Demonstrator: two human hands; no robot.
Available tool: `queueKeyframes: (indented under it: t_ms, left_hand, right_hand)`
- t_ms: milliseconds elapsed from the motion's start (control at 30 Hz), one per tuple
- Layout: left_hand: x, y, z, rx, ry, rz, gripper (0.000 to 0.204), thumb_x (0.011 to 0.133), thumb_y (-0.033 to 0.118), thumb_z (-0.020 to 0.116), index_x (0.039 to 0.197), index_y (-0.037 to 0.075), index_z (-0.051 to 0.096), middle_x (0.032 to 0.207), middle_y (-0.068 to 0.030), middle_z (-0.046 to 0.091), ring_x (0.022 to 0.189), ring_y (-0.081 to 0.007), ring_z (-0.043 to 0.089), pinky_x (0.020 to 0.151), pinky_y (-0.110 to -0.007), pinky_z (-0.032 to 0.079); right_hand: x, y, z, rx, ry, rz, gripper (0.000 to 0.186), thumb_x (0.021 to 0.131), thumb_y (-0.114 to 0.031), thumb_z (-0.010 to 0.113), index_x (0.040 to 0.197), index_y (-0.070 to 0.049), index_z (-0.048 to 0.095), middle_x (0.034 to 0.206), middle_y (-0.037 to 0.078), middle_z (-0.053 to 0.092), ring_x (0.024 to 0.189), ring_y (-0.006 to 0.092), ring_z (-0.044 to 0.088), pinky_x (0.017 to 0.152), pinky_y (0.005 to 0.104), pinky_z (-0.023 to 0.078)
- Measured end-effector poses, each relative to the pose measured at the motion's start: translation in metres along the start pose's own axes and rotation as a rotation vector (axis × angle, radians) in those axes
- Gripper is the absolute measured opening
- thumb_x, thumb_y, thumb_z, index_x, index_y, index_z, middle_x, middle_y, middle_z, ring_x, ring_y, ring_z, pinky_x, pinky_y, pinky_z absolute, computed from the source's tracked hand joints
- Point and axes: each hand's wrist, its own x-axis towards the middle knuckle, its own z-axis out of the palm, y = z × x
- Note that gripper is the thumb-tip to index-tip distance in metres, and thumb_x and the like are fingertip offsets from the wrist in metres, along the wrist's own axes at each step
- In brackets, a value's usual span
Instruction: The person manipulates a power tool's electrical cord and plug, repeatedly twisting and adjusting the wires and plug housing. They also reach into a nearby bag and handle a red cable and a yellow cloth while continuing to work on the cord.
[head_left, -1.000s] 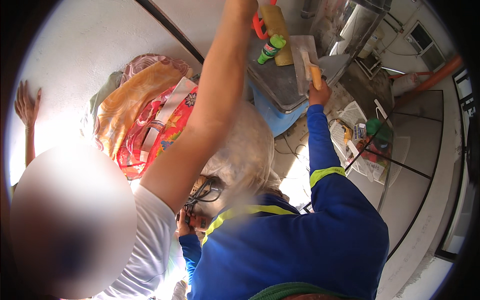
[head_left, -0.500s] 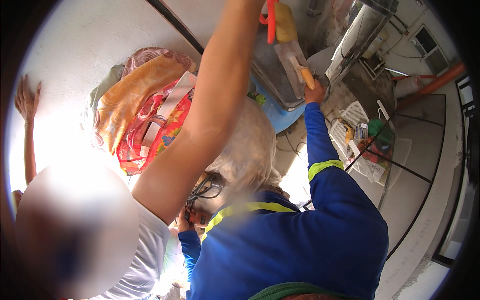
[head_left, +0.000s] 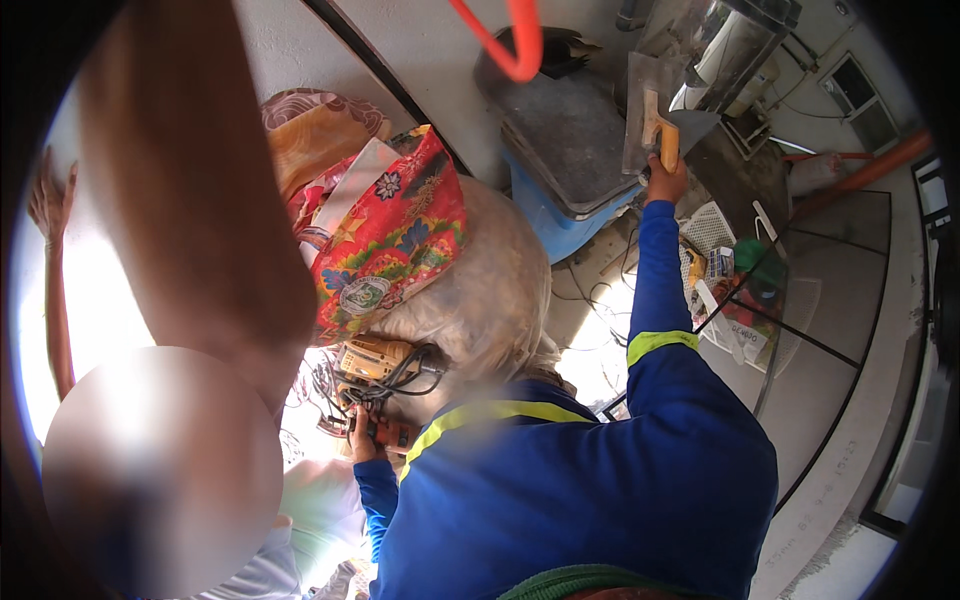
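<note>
My right hand [head_left: 668,180] is closed round the orange handle of a flat plastering trowel [head_left: 640,112], held up beside a dark tub lid. A grey blade [head_left: 700,123] shows just beyond the handle; I cannot tell whether it is a second tool. Lower down, my left hand [head_left: 364,440] grips an orange-red power tool [head_left: 393,434], partly hidden by my blue sleeve. Just above it lies a yellow power tool [head_left: 375,358] with a coiled black cord. Another person's raised bare arm [head_left: 200,180], blurred, crosses the left side.
A red flowered bag [head_left: 390,240] leans on a big clear plastic sack [head_left: 490,280]. Behind stands a blue tub [head_left: 535,215] under a dark lid [head_left: 565,140]. A red loop [head_left: 522,45] hangs at the top. White baskets [head_left: 710,230] stand right, beside a dark-framed panel [head_left: 830,300].
My right hand has moved right with the trowel. The other person's arm has swung left, uncovering the flowered bag and yellow tool. The yellow object near the red loop is out of view.
</note>
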Motion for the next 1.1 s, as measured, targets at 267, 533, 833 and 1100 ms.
queueKeyframes:
  t_ms: [267, 533, 833, 1100]
  left_hand:
    - [-0.238, -0.17, -0.151, -0.268, 0.733, -0.431, 0.021, 0.09, 0.023, 0.069, 0.101, 0.01, 0.056, 0.082, -0.0008, 0.059, 0.073, -0.0172, 0.059, 0.068, -0.03, 0.052]
    - [-0.238, -0.167, -0.141, -0.261, 0.77, -0.411, 0.021, 0.096, 0.031, 0.064, 0.092, 0.011, 0.06, 0.077, 0.0, 0.057, 0.068, -0.0165, 0.058, 0.065, -0.032, 0.052]
    - [-0.243, -0.175, -0.144, -0.195, 0.791, -0.394, 0.018, 0.093, 0.028, 0.068, 0.089, 0.012, 0.059, 0.074, -0.0013, 0.057, 0.067, -0.018, 0.06, 0.062, -0.035, 0.053]
    - [-0.241, -0.174, -0.138, -0.176, 0.895, -0.413, 0.02, 0.09, 0.029, 0.07, 0.088, 0.012, 0.058, 0.071, -0.0009, 0.055, 0.063, -0.0169, 0.059, 0.057, -0.031, 0.052]
  right_hand:
    - [0.005, -0.013, 0.036, -0.209, -0.169, 0.008, 0.04, 0.072, -0.021, 0.079, 0.106, -0.004, 0.069, 0.095, 0.013, 0.071, 0.086, 0.0287, 0.068, 0.08, 0.0386, 0.051]
    - [-0.011, -0.029, 0.102, -0.178, -0.155, 0.033, 0.044, 0.068, -0.024, 0.082, 0.105, -0.005, 0.069, 0.097, 0.015, 0.071, 0.09, 0.0332, 0.069, 0.082, 0.043, 0.053]
    - [-0.016, -0.03, 0.152, -0.437, -0.48, -0.145, 0.045, 0.075, -0.025, 0.077, 0.113, -0.005, 0.067, 0.112, 0.018, 0.068, 0.104, 0.0352, 0.066, 0.09, 0.0433, 0.051]
    - [0.014, 0.015, 0.182, -0.521, -0.364, -0.469, 0.054, 0.077, -0.037, 0.075, 0.121, -0.007, 0.065, 0.117, 0.016, 0.067, 0.108, 0.0346, 0.064, 0.094, 0.043, 0.049]
